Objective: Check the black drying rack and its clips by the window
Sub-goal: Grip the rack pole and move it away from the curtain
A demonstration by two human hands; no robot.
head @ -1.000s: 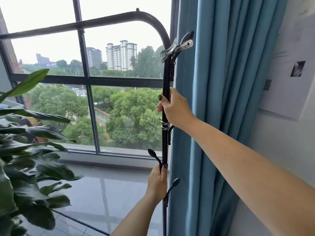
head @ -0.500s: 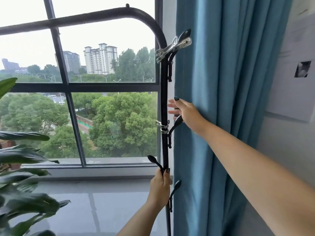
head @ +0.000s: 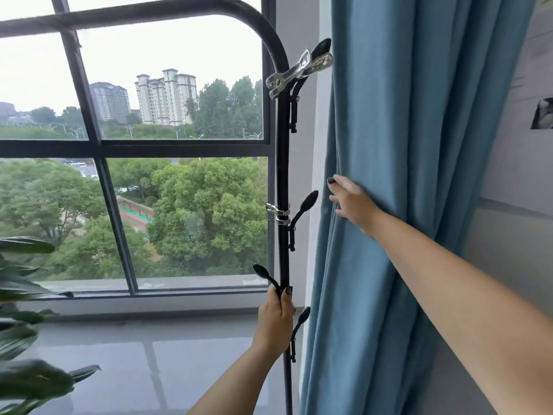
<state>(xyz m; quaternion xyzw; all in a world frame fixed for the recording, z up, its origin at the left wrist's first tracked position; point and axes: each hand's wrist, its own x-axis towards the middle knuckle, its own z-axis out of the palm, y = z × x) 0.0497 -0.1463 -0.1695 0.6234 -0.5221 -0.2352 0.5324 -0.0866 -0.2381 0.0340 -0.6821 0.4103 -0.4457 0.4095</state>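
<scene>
The black drying rack [head: 282, 175] stands upright just in front of the window [head: 134, 148], its post rising beside the blue curtain [head: 404, 205] and bending over into a top bar; the left hand [head: 276, 319] is wrapped around the post low down, fingers closed on it at the base of a hook; the right hand [head: 353, 202] is off the rack, fingers spread flat against the curtain's edge and holding nothing, so the check appears to be mid-way, with the post steadied but neither clip being touched at present; whether either clip has been tested cannot be told, and the person would seem to have both yet to squeeze or tug.

Counted along the visible post: two metal clips, the upper clip [head: 299, 71] large and clamped near the bend, the lower clip [head: 278, 211] smaller and gripping the post at mid-height; four black leaf-tipped hooks, namely the top hook [head: 321, 47], the middle hook [head: 308, 202], the left-pointing hook [head: 261, 272] just above the left hand, and the bottom hook [head: 302, 317] just beside it; one houseplant [head: 27, 295] at the left edge; two hands.
</scene>
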